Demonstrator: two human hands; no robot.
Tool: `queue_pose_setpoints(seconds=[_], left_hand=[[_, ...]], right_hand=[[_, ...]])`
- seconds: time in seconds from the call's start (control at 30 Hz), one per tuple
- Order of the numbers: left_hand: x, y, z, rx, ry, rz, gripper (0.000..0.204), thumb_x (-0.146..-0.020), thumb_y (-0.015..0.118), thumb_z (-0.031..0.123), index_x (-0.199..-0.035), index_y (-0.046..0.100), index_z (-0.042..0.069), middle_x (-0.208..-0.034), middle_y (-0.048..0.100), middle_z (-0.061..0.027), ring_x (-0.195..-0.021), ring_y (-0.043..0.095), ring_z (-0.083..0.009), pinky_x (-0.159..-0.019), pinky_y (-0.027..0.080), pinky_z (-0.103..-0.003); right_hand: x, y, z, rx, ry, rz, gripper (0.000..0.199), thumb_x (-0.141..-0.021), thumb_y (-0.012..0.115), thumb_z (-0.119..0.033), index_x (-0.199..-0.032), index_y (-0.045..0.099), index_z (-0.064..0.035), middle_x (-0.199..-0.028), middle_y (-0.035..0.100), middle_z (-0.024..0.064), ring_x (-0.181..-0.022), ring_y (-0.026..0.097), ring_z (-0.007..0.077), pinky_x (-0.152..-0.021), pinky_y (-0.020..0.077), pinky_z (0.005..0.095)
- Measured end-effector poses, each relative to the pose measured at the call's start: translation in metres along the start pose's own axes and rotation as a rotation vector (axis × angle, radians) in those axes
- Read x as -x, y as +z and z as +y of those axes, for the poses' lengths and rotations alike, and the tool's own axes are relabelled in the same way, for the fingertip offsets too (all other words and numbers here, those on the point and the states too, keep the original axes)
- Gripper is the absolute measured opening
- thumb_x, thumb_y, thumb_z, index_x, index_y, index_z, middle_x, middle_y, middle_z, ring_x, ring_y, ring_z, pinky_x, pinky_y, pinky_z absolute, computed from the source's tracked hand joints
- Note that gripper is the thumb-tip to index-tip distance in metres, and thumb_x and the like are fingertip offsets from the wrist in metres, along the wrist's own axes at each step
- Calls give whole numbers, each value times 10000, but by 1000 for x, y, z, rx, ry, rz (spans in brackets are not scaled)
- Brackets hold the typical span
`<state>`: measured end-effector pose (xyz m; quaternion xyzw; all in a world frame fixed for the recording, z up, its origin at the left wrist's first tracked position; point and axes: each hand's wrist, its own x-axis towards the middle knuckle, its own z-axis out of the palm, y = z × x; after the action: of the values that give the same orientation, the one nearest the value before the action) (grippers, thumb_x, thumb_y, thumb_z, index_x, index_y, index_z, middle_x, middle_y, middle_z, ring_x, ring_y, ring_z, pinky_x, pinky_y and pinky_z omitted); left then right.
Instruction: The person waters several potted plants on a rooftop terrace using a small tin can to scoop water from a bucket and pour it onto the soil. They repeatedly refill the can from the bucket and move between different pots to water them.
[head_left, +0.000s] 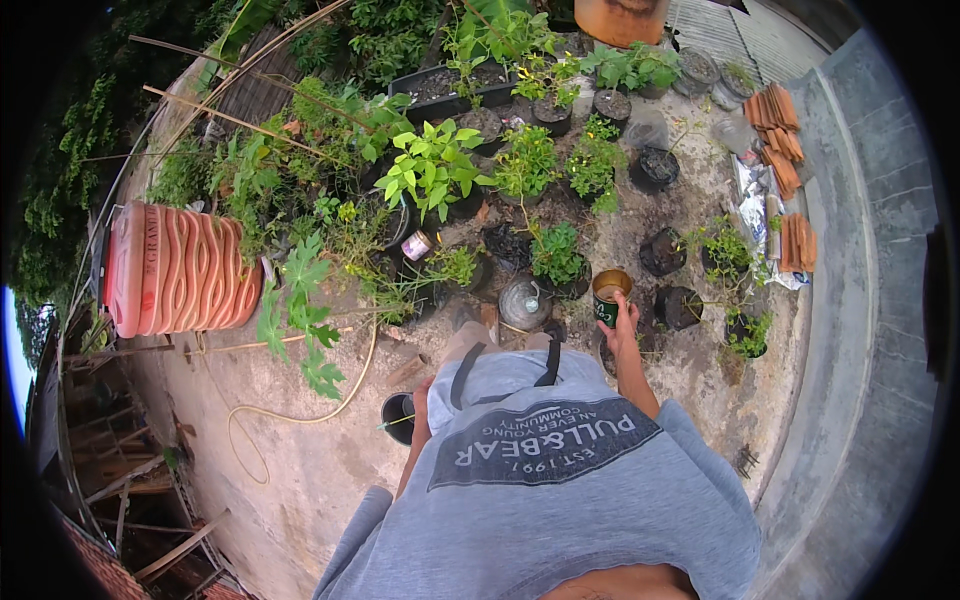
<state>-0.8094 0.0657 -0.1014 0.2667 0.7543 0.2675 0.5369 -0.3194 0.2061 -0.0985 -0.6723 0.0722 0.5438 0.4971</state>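
My right hand [622, 318] is closed around a dark green tin can [605, 309] with a gold-coloured inside, held upright in front of me on the right. The can's open mouth faces up; what lies in it is hard to make out. Down at my left side, my left hand [421, 402] is closed at the rim of a black pot [397, 428], its fingers partly hidden. A thin yellow-green stem [396, 423] crosses the pot's mouth. Ahead of my feet stands a round grey lidded container [525, 303], beside a bushy potted plant [560, 255].
Several potted plants [524, 160] fill the ground ahead. A salmon-coloured ribbed barrel [185, 268] lies at left, near a yellowish hose [300, 421] on the concrete. Terracotta tiles [797, 243] are stacked along the low grey wall [870, 250] at right.
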Motion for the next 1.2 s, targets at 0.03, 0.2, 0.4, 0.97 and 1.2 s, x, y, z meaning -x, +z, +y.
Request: queue_pose_setpoints(seconds=[0.03, 0.2, 0.4, 0.97, 1.2], left_hand=[[-1, 1, 1, 1, 0, 2, 324, -990, 560, 329, -1008, 662, 22, -843, 654, -43, -738, 597, -141, -698, 503, -316], [10, -10, -11, -36, 2, 17, 313, -989, 568, 323, -1018, 661, 26, -846, 651, -39, -743, 599, -142, -697, 505, -311], [9, -29, -33, -63, -11, 24, 301, -987, 578, 316, -1031, 661, 30, -850, 647, -33, -748, 602, -142, -696, 507, -306], [-77, -124, -5, 328, -129, 131, 305, -968, 623, 317, -1089, 646, 37, -878, 629, -22, -785, 607, -148, -707, 514, -291], [-52, -166, 9, 21, -79, -2, 331, -944, 647, 346, -1079, 627, 45, -942, 628, -48, -869, 599, -139, -758, 504, -281]], right_hand=[[-2, -5, 1, 7, 4, 15, 1086, -753, 820, -460, -1541, 129, -177, -1541, 234, 183, -1325, 402, 356, -985, 462, 549], [-3, -17, 6, 143, 27, 117, 1095, -752, 819, -439, -1557, 112, -211, -1553, 207, 193, -1335, 388, 383, -1008, 465, 537], [0, 19, 6, 460, 15, 321, 1155, -680, 826, -520, -1565, 143, -230, -1514, 179, 275, -1317, 401, 420, -973, 468, 544], [4, 368, -39, 815, -305, 215, 1151, -628, 864, -497, -1536, 215, -218, -1416, 223, 274, -1240, 430, 490, -990, 456, 557], [14, 432, -57, 511, -97, 9, 1131, -729, 828, -487, -1561, 126, -180, -1501, 204, 222, -1326, 398, 387, -1011, 492, 503]])
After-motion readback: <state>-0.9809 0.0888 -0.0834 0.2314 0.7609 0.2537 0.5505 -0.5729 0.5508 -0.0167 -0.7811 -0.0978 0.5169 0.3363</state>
